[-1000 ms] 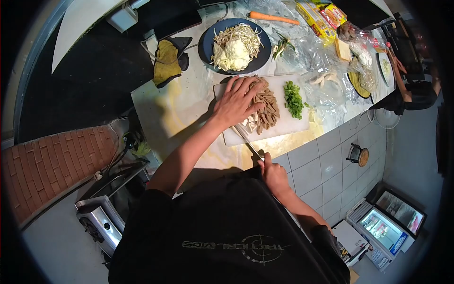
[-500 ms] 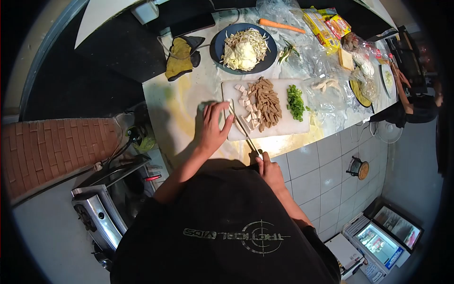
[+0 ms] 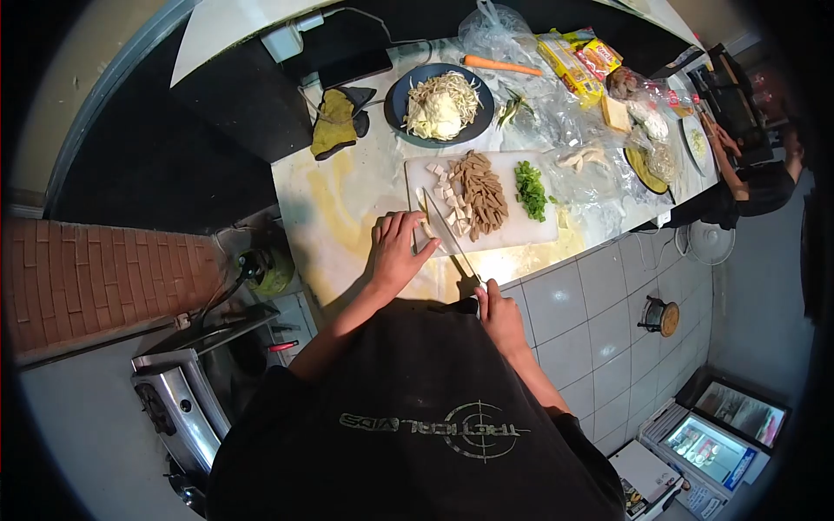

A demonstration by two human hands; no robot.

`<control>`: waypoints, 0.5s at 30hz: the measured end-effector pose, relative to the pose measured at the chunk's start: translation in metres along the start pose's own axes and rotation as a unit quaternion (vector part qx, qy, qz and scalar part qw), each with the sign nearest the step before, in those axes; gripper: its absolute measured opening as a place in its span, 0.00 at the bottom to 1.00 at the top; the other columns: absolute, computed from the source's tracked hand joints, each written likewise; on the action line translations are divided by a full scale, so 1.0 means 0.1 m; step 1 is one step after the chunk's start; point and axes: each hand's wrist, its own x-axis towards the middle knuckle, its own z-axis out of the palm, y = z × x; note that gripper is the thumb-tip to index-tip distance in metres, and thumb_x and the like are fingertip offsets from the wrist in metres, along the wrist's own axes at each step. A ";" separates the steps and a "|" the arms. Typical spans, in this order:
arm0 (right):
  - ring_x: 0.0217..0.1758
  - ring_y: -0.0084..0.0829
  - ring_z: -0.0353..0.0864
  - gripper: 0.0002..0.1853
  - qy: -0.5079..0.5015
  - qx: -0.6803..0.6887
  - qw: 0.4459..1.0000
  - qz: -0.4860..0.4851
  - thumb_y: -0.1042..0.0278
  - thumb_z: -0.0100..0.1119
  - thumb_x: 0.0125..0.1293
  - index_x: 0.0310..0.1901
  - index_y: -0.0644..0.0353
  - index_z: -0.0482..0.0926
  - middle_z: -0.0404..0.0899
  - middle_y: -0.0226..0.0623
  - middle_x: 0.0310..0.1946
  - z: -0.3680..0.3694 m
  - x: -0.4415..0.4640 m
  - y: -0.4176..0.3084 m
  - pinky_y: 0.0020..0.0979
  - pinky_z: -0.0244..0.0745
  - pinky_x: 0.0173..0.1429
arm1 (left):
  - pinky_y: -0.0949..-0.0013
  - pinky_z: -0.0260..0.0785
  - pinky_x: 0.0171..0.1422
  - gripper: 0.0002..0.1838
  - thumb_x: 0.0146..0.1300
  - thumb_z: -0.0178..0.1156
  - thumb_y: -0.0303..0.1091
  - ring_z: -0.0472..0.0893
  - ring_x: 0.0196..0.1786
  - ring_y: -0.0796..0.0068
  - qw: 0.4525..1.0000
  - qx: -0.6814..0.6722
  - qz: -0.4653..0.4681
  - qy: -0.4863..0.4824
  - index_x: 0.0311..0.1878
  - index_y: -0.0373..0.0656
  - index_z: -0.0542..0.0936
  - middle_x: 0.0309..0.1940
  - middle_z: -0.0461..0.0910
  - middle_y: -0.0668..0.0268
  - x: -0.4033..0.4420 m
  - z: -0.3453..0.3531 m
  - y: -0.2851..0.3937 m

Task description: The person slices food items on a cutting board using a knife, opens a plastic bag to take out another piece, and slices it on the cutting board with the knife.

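My right hand (image 3: 501,319) is closed around the handle of a kitchen knife (image 3: 451,231), its blade slanting across the left part of a white cutting board (image 3: 512,233). At the board's left edge, my left hand (image 3: 400,253) has its fingers bent and thumb apart around a pale strip of food (image 3: 425,227), which the fingertips partly hide. Right of the blade lie small pale cubes (image 3: 454,205), possibly tofu or fish cake. Beside them are a heap of brown sliced pieces (image 3: 483,195) and chopped green onion (image 3: 529,190).
Behind the board stands a dark plate (image 3: 402,130) with bean sprouts and shredded cabbage. A carrot (image 3: 502,65), yellow packets (image 3: 569,65), plastic bags and a yellow-black glove (image 3: 335,122) lie around. At far right, another person's arm (image 3: 730,169) reaches over the counter.
My left hand has come toward me, down along the board's left edge, and closed in near the pale strip. The knife stays angled over the board. The whole view has shifted slightly.
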 end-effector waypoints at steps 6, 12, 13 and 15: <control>0.27 0.67 0.78 0.17 0.026 0.021 0.999 0.015 0.53 0.47 0.79 0.43 0.62 0.67 0.77 0.62 0.20 0.05 -0.10 0.06 0.60 0.72 0.29 | 0.57 0.61 0.61 0.27 0.54 0.71 0.35 0.73 0.53 0.63 0.999 -0.032 -0.023 -0.024 0.58 0.50 0.74 0.44 0.76 0.69 -0.03 0.03 -0.07; 0.28 0.68 0.78 0.17 0.036 0.028 0.999 0.026 0.53 0.47 0.79 0.42 0.62 0.68 0.77 0.63 0.20 0.09 -0.17 0.04 0.61 0.72 0.30 | 0.57 0.62 0.63 0.30 0.52 0.72 0.31 0.73 0.54 0.62 0.992 -0.114 -0.041 -0.029 0.59 0.50 0.73 0.47 0.77 0.68 -0.03 0.03 -0.15; 0.28 0.68 0.78 0.17 0.031 0.026 0.999 0.031 0.53 0.47 0.79 0.42 0.62 0.68 0.77 0.63 0.20 0.08 -0.17 0.04 0.61 0.72 0.30 | 0.57 0.62 0.63 0.30 0.52 0.72 0.31 0.73 0.54 0.62 0.992 -0.114 -0.041 -0.028 0.59 0.50 0.73 0.47 0.77 0.68 -0.03 0.03 -0.16; 0.28 0.68 0.78 0.17 0.025 0.030 0.999 0.032 0.54 0.47 0.79 0.42 0.62 0.68 0.77 0.64 0.21 0.06 -0.17 0.03 0.62 0.72 0.30 | 0.57 0.61 0.64 0.28 0.53 0.72 0.33 0.73 0.54 0.61 0.992 -0.119 -0.041 -0.029 0.59 0.49 0.74 0.47 0.77 0.67 0.01 0.04 -0.16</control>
